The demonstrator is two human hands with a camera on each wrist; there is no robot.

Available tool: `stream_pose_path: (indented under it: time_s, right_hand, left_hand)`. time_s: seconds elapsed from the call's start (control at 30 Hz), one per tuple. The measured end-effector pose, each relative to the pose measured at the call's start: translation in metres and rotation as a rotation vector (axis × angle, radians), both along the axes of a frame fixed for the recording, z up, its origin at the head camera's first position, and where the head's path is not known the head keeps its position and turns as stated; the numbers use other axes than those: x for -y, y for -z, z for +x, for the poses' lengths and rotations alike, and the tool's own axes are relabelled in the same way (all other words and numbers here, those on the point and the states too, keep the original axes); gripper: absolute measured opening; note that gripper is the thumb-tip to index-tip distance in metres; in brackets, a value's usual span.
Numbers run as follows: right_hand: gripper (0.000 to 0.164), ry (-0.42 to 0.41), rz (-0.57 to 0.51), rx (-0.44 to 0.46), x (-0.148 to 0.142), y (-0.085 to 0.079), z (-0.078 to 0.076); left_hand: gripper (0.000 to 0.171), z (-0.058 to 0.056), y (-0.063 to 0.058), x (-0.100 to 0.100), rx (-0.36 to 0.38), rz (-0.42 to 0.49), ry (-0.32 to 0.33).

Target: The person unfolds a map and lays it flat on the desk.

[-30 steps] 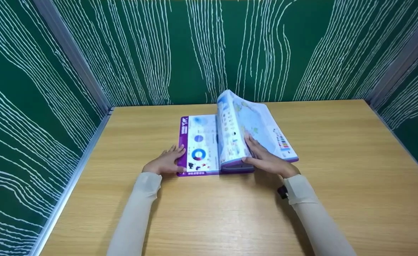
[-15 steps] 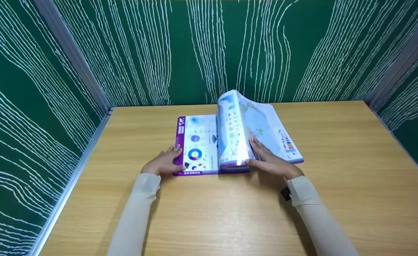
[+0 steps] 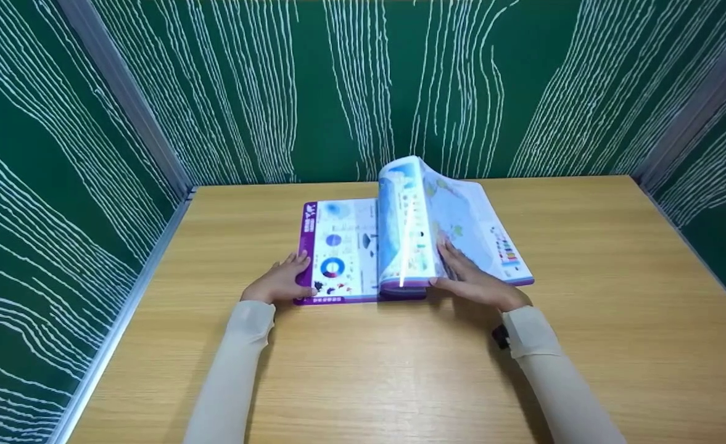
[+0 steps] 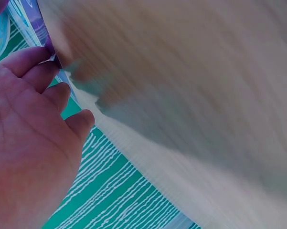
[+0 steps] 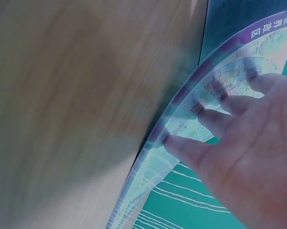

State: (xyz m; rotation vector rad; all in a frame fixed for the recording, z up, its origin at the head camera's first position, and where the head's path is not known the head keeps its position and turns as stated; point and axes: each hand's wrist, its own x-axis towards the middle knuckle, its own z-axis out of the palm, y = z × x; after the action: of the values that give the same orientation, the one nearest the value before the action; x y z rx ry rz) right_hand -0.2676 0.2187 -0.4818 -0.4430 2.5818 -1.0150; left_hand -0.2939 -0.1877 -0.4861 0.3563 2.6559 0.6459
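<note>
A glossy folded map (image 3: 464, 213) with purple borders stands partly unfolded on the table. Its left panel (image 3: 332, 225) lies flat, while the middle bulges upward in a curved fold (image 3: 400, 216). At that panel's left edge rests my left hand (image 3: 276, 280), fingers spread, thumb near the front corner. In the left wrist view, some of its fingertips (image 4: 50, 67) meet the purple edge. My right hand (image 3: 477, 283) presses against the raised part with fairly straight fingers; the right wrist view shows its thumb (image 5: 186, 150) on the map's printed face. The inside of the fold is hidden.
The wooden table (image 3: 363, 376) extends around the map. Green panels with white wavy lines (image 3: 350, 86) stand behind it and at both sides, joined by grey corner posts (image 3: 131, 92). A small black device (image 3: 500, 337) sits under my right wrist.
The map has spread wider: its flat left panel slid left with my left hand. The fold's crest and the right part shifted right along with my right hand.
</note>
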Motion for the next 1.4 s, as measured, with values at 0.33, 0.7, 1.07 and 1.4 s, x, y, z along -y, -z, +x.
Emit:
stream_pose_path:
  time_s: [0.33, 0.7, 1.07, 1.4]
  right_hand:
    - [0.090, -0.004, 0.004, 0.003, -0.004, 0.003, -0.002]
    - [0.091, -0.036, -0.006, -0.011, -0.006, 0.003, -0.002]
    - [0.093, 0.006, 0.023, 0.054, -0.009, 0.000, -0.001]
    - [0.095, 0.015, 0.039, 0.066, -0.013, -0.001, -0.003]
  left_hand:
    - [0.087, 0.001, 0.000, 0.006, 0.024, 0.017, -0.039]
    - [0.087, 0.001, 0.000, 0.015, 0.060, 0.032, -0.056]
    - [0.085, 0.003, -0.006, 0.023, 0.097, 0.035, -0.115]
    - [0.082, 0.000, -0.008, 0.029, 0.067, 0.002, -0.110]
